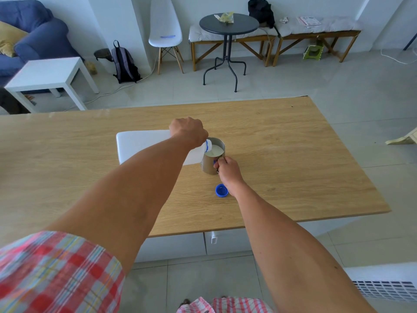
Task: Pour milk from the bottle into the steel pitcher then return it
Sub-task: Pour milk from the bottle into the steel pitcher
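A large white milk bottle (140, 144) lies tipped almost flat over the wooden table (293, 159), its blue-ringed mouth over the rim of the steel pitcher (208, 166). My left hand (188, 131) grips the bottle near its neck. White milk fills the pitcher close to the top. My right hand (228, 169) holds the pitcher's handle on the near right side. The bottle's blue cap (221, 190) rests upside down on the table just in front of the pitcher, beside my right wrist.
Beyond the table's far edge stand a white side table (47, 74), a white chair (165, 30), a round dark table (229, 24) and wooden benches (316, 33). A backpack (125, 64) leans on the wall. A blue sofa (27, 35) is far left.
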Tool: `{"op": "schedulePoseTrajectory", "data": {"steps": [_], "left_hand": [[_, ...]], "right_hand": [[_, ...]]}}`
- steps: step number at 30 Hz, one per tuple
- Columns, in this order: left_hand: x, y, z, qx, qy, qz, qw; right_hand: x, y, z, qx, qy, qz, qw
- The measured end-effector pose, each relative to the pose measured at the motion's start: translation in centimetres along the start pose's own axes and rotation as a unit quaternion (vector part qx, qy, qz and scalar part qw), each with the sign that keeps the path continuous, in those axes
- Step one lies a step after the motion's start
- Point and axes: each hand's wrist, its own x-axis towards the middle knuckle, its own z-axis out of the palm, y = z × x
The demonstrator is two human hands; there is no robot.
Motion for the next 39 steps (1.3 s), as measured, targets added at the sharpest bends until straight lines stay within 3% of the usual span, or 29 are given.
{"op": "schedulePoseTrajectory", "data": {"steps": [10,24,29,32,37,39], "left_hand": [[-0.6,-0.3,-0.1,-0.031,-0.013,-0.012,0.999],[-3.0,-3.5,1.7,-0.278,-0.009,-0.109,0.954],[-3.9,-5.2,1.0,-0.401,0.032,-0.146,0.904],[-4.3,-6.6,1.4,-0.498,0.071,-0.167,0.848],[-5.6,-7.4,3.2,-0.661,0.119,-0.176,0.719],[-6.4,-7.1,3.8,-0.694,0.132,-0.171,0.687]], "right_hand": [[0.1,0.0,0.1,-0.002,0.0,0.002,1.0],[-0.4,-0.4,-0.1,-0.017,-0.009,0.0,1.0],[-1.8,-0.5,-0.5,-0.032,0.014,-0.008,0.999],[-3.5,0.4,-1.0,-0.024,0.037,-0.028,0.999],[-4.8,4.0,-0.8,-0.266,0.022,-0.02,0.964],[-5.2,4.9,-0.7,-0.324,0.003,-0.023,0.946]]}}
